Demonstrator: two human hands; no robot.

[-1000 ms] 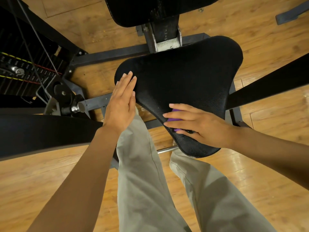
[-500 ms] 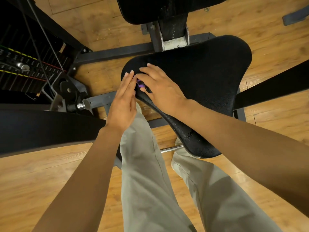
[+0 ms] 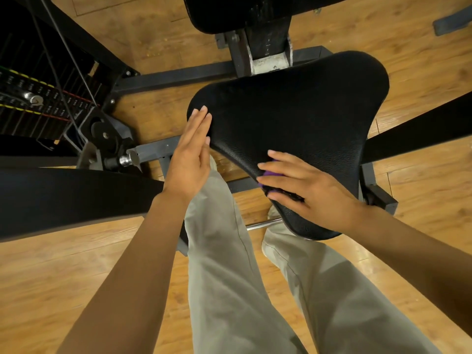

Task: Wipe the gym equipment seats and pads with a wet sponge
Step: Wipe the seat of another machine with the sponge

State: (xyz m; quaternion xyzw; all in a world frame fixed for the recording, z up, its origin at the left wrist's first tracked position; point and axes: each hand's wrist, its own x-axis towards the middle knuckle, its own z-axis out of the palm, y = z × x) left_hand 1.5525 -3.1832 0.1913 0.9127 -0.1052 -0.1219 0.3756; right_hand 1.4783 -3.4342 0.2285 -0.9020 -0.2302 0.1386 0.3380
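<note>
A black padded seat (image 3: 301, 108) on a grey steel frame fills the upper middle. My right hand (image 3: 306, 190) lies on the seat's narrow near part and holds a purple sponge (image 3: 269, 175) with a dark scrub layer between thumb and fingers, pressing it on the pad. Most of the sponge is hidden under the hand. My left hand (image 3: 190, 154) rests flat, fingers straight, against the seat's left edge. A black back pad (image 3: 229, 11) shows at the top.
A weight stack with cables (image 3: 38, 103) stands at the left beside a black padded arm (image 3: 63, 195). Another black bar (image 3: 421, 129) crosses at the right. My legs in light trousers (image 3: 242, 290) stand on the wooden floor below the seat.
My right hand slid the sponge from the seat's left edge near my left hand back down to the narrow near part. My left hand stayed against the seat's left edge.
</note>
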